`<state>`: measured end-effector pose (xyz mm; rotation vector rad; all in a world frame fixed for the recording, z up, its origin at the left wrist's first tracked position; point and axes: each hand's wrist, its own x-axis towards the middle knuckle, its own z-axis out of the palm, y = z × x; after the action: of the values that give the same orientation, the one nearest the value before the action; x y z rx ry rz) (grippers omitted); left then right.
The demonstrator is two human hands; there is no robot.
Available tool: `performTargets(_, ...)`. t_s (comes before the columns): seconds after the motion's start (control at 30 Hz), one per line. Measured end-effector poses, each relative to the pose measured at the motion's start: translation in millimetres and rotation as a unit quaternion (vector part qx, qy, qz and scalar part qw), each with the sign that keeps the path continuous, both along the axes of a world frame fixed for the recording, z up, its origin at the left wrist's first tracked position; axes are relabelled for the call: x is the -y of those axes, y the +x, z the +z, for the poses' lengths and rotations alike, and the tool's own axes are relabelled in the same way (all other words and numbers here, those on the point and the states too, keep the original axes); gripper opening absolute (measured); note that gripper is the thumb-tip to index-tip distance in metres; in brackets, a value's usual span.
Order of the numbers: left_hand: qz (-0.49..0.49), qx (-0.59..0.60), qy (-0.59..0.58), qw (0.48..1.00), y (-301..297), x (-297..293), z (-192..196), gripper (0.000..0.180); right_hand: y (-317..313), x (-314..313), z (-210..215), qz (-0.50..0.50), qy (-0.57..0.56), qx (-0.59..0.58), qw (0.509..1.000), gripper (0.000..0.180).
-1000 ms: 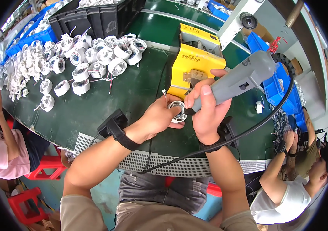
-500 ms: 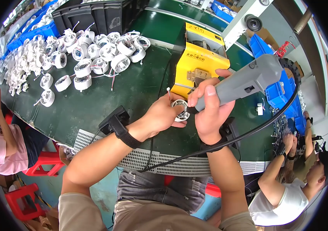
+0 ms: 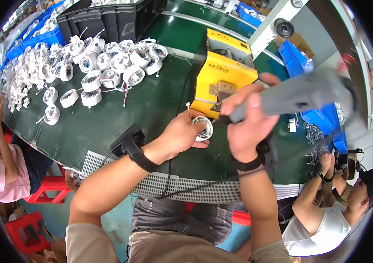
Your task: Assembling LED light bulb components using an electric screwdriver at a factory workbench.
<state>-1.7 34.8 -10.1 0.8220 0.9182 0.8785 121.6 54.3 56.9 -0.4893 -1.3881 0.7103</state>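
My left hand (image 3: 178, 135) grips a round white plastic housing (image 3: 209, 131) with an open ring face, its short lead and white connector sticking up by the fingers. In my right hand (image 3: 250, 131) is a grey electric screwdriver (image 3: 294, 95), smeared by motion, with its black cable at the back. The screwdriver's nose end points left, apart from the housing and close to the front of the yellow screw feeder (image 3: 228, 70). Whether a screw sits on the bit is too small to tell.
Many white round housings (image 3: 120, 62) with wires lie piled at the back left, beside small white parts (image 3: 24, 81). Behind stands a black crate (image 3: 103, 26). Blue bins (image 3: 318, 116) and loose metal parts are on the right. People work at both sides.
The screwdriver has lifted off the housing and swung to the right with my right hand, toward the screw feeder's front. My left hand keeps the housing in nearly the same place.
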Motion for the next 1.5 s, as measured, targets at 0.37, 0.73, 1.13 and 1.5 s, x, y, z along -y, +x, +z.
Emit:
performTargets(0.37, -0.009, -0.02, -0.008, 1.0, -2, 0, 0, 0.025, 38, -63, 56, -0.147, 0.015, 0.141, 0.979, 0.051)
performTargets(0.73, 0.001, -0.017, -0.011, 1.0, 1, 0, 2, 0.025, 10, -34, 21, -0.085, -0.017, -0.003, 0.996, 0.036)
performTargets(1.13, -0.011, -0.019, 0.004, 1.0, 0, 0, 3, 0.026, 6, -39, 17, -0.049, -0.022, -0.031, 0.998, 0.034)
performTargets(1.5, 0.016, -0.015, 0.002, 1.0, 1, 1, 3, 0.022, 8, -23, 14, -0.027, -0.054, -0.002, 0.998, 0.035)
